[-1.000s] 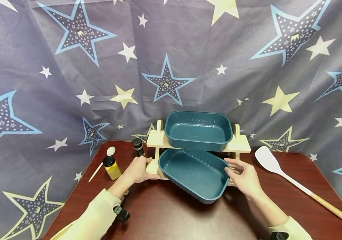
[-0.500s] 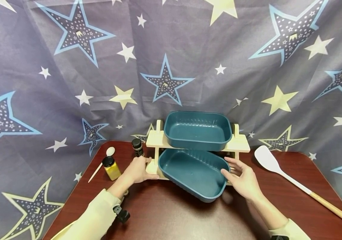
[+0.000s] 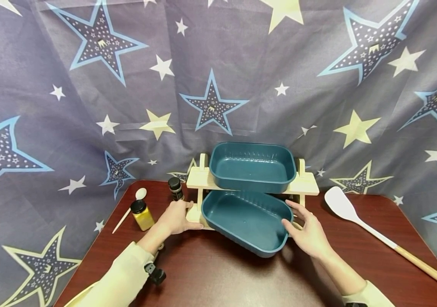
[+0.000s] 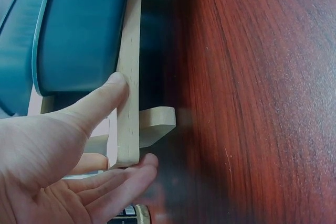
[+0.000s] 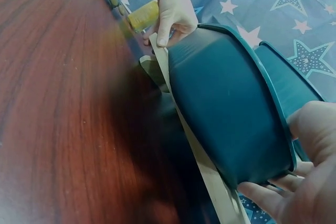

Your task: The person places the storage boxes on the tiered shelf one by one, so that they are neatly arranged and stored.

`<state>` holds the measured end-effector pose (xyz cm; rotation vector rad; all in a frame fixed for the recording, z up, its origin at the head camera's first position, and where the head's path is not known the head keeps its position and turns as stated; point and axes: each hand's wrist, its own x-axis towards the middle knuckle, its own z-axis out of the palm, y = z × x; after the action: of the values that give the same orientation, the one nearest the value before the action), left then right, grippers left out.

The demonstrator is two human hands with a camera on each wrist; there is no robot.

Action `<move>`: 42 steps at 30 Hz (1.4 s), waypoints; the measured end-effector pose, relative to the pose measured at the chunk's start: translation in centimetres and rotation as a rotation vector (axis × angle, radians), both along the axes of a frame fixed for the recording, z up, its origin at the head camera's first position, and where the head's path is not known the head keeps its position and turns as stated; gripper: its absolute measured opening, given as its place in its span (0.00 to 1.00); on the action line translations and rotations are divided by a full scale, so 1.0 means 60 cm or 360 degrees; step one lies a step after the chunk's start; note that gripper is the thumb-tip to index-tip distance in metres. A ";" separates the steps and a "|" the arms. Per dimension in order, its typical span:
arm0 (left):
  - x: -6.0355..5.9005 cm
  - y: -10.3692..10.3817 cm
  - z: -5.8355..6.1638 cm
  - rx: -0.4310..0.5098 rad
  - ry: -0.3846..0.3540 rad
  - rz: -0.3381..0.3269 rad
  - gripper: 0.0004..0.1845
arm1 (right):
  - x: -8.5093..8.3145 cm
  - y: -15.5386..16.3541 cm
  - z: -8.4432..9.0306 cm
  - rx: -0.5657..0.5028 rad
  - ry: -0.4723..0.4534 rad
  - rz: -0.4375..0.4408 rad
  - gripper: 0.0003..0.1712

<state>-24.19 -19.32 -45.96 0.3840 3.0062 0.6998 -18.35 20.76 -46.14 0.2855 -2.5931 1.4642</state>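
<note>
A pale wooden two-shelf rack [image 3: 307, 186] stands at the back of the dark red table [image 3: 211, 277]. One teal basin [image 3: 253, 168] sits on its top shelf. A second teal basin [image 3: 241, 217] lies on the lower shelf, skewed, its near right corner sticking out in front. My left hand [image 3: 176, 217] grips the left end of the lower board [image 4: 128, 103], thumb on the front edge and fingers underneath [image 4: 121, 182]. My right hand [image 3: 306, 232] holds the lower basin's right corner [image 5: 226, 114], thumb at the rim and fingers [image 5: 262, 195] under its base.
Left of the rack stand a yellow spice jar [image 3: 143, 214] and a small dark jar [image 3: 175, 187], with a white spoon [image 3: 128, 211] beside them. A white spatula with a wooden handle [image 3: 375, 234] lies at the right. Star-printed cloth hangs close behind the table.
The lower basin has slid a little left and back into the rack, and my right hand has followed it. My left hand has stayed on the rack's end.
</note>
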 end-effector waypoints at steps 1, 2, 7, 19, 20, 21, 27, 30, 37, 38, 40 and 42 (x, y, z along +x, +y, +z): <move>0.001 0.001 0.001 -0.0007 -0.0008 0.0009 0.50 | -0.001 0.001 0.001 0.0000 -0.0007 0.0003 0.33; 0.003 0.003 0.002 -0.0015 -0.0010 0.0014 0.50 | -0.003 0.001 0.001 0.0002 -0.0012 0.0005 0.33; 0.004 0.004 0.002 -0.0034 -0.0011 0.0023 0.49 | -0.015 0.006 0.004 0.0005 -0.0020 0.0047 0.32; 0.001 0.003 -0.002 -0.0018 -0.0035 0.0030 0.49 | -0.011 0.007 0.008 -0.0001 -0.0052 0.0044 0.34; 0.001 0.003 -0.002 -0.0023 -0.0032 0.0029 0.49 | -0.007 0.007 0.008 -0.0007 -0.0062 0.0044 0.35; 0.001 0.003 -0.002 -0.0026 -0.0032 0.0029 0.49 | -0.003 0.006 0.009 -0.0023 -0.0074 0.0051 0.36; 0.002 0.003 0.000 -0.0029 -0.0037 0.0031 0.49 | 0.012 -0.002 0.010 -0.0030 -0.0085 0.0096 0.42; 0.002 0.002 -0.001 -0.0029 -0.0028 0.0031 0.49 | 0.014 -0.006 0.009 -0.0021 -0.0089 0.0104 0.43; 0.004 0.002 0.001 -0.0034 -0.0023 0.0036 0.49 | 0.010 -0.008 0.009 -0.0012 -0.0104 0.0121 0.42; 0.004 0.002 0.002 -0.0037 -0.0019 0.0031 0.49 | 0.010 -0.007 0.009 -0.0011 -0.0104 0.0124 0.42; 0.006 0.003 0.004 -0.0038 -0.0026 0.0031 0.49 | 0.008 -0.006 0.010 -0.0008 -0.0098 0.0134 0.41; 0.006 0.004 0.006 -0.0042 -0.0024 0.0027 0.49 | 0.006 -0.004 0.011 0.0003 -0.0095 0.0139 0.41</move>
<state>-23.82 -19.10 -45.61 0.3511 3.0043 0.6609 -18.01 20.50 -45.46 0.3656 -2.6605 1.5209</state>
